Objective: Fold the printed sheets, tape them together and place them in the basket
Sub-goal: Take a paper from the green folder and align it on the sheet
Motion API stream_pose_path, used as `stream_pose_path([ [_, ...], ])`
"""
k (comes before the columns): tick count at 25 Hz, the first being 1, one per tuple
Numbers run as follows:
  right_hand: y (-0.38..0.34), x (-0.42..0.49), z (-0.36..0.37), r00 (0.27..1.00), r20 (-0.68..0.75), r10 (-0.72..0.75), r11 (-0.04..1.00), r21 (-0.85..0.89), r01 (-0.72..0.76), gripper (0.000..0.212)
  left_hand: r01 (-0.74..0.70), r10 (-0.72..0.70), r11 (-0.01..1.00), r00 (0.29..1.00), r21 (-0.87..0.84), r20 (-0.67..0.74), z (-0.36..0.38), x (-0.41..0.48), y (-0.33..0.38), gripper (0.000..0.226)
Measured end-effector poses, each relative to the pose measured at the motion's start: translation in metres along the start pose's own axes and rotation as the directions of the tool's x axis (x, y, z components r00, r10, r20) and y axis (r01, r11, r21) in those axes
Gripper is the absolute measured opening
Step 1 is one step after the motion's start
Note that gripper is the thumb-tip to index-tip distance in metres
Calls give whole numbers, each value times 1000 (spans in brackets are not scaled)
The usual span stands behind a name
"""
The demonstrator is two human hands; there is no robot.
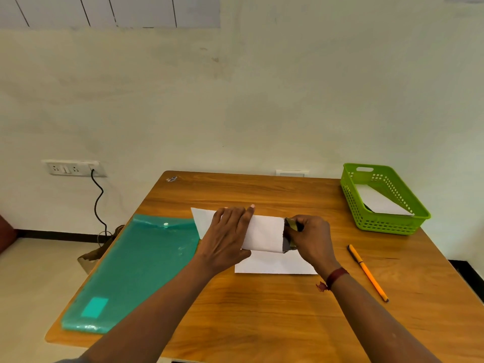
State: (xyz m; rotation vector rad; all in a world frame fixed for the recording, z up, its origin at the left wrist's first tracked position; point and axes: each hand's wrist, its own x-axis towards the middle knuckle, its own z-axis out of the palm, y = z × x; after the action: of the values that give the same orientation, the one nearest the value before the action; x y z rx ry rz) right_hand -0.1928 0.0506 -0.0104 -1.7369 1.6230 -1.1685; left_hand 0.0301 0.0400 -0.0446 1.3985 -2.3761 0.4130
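A folded white sheet (265, 233) lies in the middle of the wooden table. My left hand (227, 237) lies flat on its left part with the fingers straight, pressing it down. At the sheet's right end my right hand (310, 239) pinches a dark, shiny strip of tape (290, 233) that wraps over that end. A second white sheet (275, 264) lies flat beneath, nearer to me. The green basket (351, 197) stands at the table's far right corner and holds folded white paper (379, 203).
A teal plastic folder (131, 271) covers the table's left side. An orange pen (368, 272) lies to the right of my right wrist. A small dark object (171, 178) sits at the far left corner. A wall socket with a black cable (97, 200) is on the left.
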Motion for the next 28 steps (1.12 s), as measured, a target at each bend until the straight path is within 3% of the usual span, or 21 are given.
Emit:
stream_pose_path([
  [3,17,2,0,990,8,140,982,126,-140,18,-18,18,999,999,27,33,3,-4,-7,106],
  [8,38,1,2,936,113,333,906,238,-351,6,-37,26,996,992,80,127,9,-10,-19,104],
  [12,48,0,4,921,139,364,884,261,-388,13,-39,13,993,976,116,215,13,-15,-27,106],
  [19,50,4,17,916,209,344,879,270,-392,3,-7,-33,991,957,135,289,14,-19,-42,117],
  [22,57,4,16,956,122,266,931,227,-287,21,57,-86,993,952,107,293,9,-21,-55,122],
  [25,72,0,12,999,27,42,989,-143,-38,23,140,-155,988,943,72,295,2,-24,-73,125],
  [28,86,-8,15,973,217,-82,886,-431,171,28,177,-172,984,946,5,277,-4,-24,-84,121],
])
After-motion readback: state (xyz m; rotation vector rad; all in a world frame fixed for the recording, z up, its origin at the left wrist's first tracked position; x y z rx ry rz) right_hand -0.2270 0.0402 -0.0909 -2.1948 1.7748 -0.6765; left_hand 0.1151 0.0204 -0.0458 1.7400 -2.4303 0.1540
